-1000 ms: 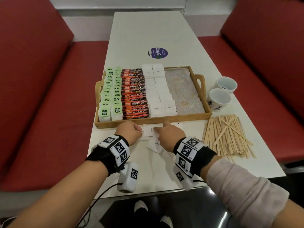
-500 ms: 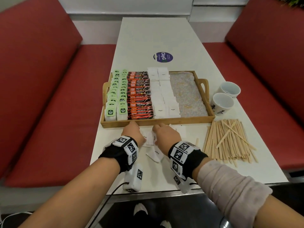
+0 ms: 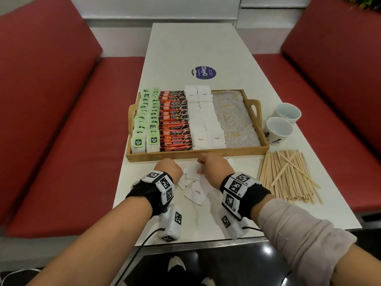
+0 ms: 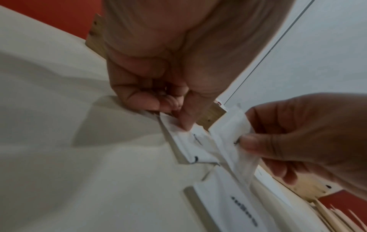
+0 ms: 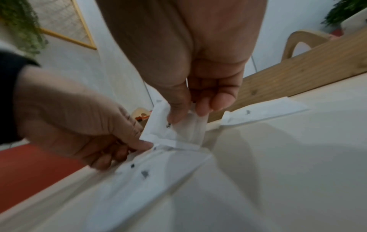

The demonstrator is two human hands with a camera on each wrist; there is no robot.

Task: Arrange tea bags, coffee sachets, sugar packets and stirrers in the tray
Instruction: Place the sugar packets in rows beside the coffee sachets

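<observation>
The wooden tray [image 3: 198, 154] is filled from 9 o'clock with tea bags [image 3: 145, 120], coffee sachets [image 3: 175, 120] and sugar packets [image 3: 204, 118]; its 3 o'clock strip is bare. At its 6 o'clock edge one loose packet [image 5: 176, 130] is pinched by the right hand [image 3: 214, 168]; another [image 4: 190, 141] is pressed under the left hand [image 3: 168, 169] thumb. Stirrers [image 3: 288, 174] are heaped at 4 o'clock.
</observation>
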